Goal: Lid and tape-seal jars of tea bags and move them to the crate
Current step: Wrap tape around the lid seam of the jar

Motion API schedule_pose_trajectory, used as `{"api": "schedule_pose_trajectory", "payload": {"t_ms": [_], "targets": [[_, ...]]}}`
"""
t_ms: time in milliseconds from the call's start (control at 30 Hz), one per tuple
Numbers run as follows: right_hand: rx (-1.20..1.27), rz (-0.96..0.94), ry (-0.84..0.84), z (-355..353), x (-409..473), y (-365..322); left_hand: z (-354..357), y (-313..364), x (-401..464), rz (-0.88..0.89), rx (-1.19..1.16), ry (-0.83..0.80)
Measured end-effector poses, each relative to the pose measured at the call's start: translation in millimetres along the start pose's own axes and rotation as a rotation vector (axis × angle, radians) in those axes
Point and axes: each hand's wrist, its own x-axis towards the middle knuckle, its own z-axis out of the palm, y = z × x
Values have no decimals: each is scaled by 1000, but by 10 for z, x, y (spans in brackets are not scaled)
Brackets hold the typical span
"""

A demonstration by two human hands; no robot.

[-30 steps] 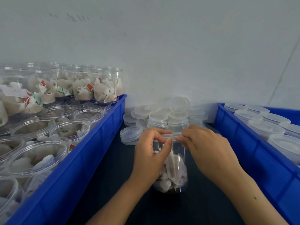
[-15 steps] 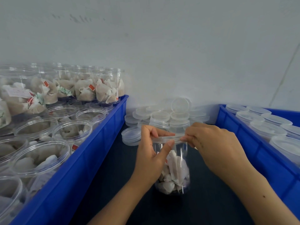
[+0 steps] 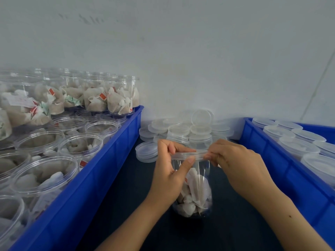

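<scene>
A clear plastic jar [image 3: 196, 192] holding white tea bags stands upright on the dark table between two blue crates. A translucent lid [image 3: 188, 155] sits on its top. My left hand [image 3: 170, 171] grips the jar's upper left side, with the thumb pressed against the lid's rim. My right hand [image 3: 237, 163] pinches at the lid's right edge with curled fingers; whether a strip of clear tape is between them cannot be made out.
A blue crate [image 3: 101, 171] on the left holds several open jars of tea bags, stacked in two layers at the back. A blue crate [image 3: 282, 171] on the right holds lidded jars. A pile of loose lids [image 3: 183, 129] lies against the wall behind the jar.
Both hands and the jar stay in nearly the same place. My right hand has shifted slightly along the lid's right edge, and my left thumb has slid along the rim.
</scene>
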Motion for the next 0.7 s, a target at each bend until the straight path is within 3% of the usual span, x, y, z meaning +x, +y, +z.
{"api": "schedule_pose_trajectory", "payload": {"t_ms": [467, 700], "targets": [[384, 212, -142, 9, 135, 128, -65, -77, 51, -11, -93, -60], [243, 195, -117, 80, 56, 52, -106, -66, 85, -54, -132, -128]]}}
